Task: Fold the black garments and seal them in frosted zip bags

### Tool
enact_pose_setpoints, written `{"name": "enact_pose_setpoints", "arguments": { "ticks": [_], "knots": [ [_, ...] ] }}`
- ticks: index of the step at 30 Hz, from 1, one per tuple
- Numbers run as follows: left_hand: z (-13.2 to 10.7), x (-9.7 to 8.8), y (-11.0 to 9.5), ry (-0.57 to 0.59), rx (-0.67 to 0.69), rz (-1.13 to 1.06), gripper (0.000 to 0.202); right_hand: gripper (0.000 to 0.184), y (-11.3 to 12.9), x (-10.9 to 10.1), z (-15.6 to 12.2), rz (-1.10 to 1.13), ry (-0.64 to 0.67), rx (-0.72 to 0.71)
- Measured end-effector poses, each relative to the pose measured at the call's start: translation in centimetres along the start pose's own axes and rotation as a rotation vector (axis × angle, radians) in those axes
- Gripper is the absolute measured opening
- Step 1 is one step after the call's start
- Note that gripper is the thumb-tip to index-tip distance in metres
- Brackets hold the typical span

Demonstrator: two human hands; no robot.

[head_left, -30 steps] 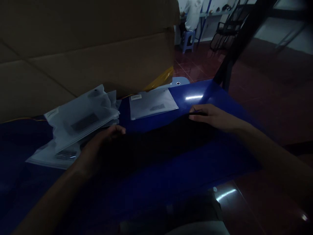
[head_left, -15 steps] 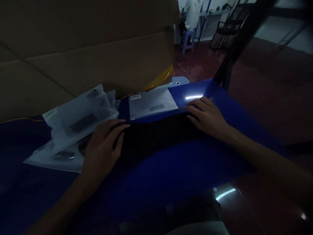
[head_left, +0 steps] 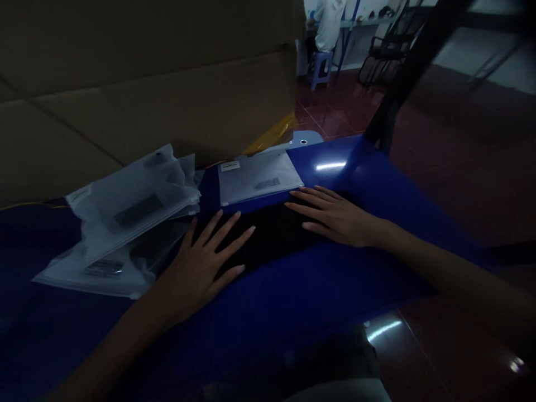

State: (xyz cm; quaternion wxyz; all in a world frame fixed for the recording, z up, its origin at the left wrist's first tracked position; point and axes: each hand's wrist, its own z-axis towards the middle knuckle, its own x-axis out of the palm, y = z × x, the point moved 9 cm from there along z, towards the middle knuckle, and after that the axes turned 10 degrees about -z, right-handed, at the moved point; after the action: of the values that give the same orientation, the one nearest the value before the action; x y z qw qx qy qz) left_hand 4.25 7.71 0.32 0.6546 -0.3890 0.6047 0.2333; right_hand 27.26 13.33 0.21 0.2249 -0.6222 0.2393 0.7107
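Black strip (head_left: 270, 234) is flat, long, matte, fabric-looking, detail lost in the dark; it lies on the blue table (head_left: 301, 290) between near and far edges, right end toward the right edge. Your left hand (head_left: 199, 268) is spread over its left end, your right hand (head_left: 341, 219) over its right, fingers extended, neither gripping anything.

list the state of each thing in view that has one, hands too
Left hand: open, fingers spread over the cloth
Right hand: open, palm down on the cloth
Black cloth: spread out, partly covered by both hands
Stacked plastic bags: piled unevenly, edges rippled
Single plastic bag: lying flat
Cardboard box: open or shut, cannot tell
Stool: upright, sat on
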Motion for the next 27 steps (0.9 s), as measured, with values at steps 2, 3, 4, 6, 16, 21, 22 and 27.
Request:
{"name": "enact_pose_setpoints", "arguments": {
  "ticks": [2,3,4,6,16,21,22,27],
  "knots": [
    [-0.1,-0.1,0.1,0.006,-0.013,-0.01,0.066,0.058,-0.5,-0.1,-0.1,0.012,0.0,0.021],
    [-0.1,-0.1,0.1,0.008,-0.014,-0.015,0.066,0.057,-0.7,-0.2,-0.1,0.013,-0.006,0.036],
    [-0.1,-0.2,0.1,0.009,-0.014,-0.017,0.066,0.055,-0.9,-0.3,-0.1,0.012,-0.015,0.056],
    [-0.2,-0.3,0.1,0.006,-0.014,-0.016,0.066,0.052,-1.4,-0.8,-0.1,-0.006,-0.048,0.112],
    [-0.2,-0.7,0.1,-0.052,0.025,0.004,0.06,0.029,-5.2,-2.3,-0.8,-0.1,-0.187,0.446],
    [-0.1,-1.3,-1.1,-0.13,0.106,0.061,0.062,0.019,-5.6,-3.2,-0.9,0.057,-0.223,0.431],
    [-0.1,-1.4,-1.3,-0.14,0.123,0.056,0.062,0.018,-5.8,-3.4,-1.0,0.108,-0.215,0.442],
    [-0.2,-1.6,-1.9,-0.154,0.199,0.01,0.055,0.022,-7.0,-3.3,-1.5,0.504,-0.173,0.546]
  ]
}}
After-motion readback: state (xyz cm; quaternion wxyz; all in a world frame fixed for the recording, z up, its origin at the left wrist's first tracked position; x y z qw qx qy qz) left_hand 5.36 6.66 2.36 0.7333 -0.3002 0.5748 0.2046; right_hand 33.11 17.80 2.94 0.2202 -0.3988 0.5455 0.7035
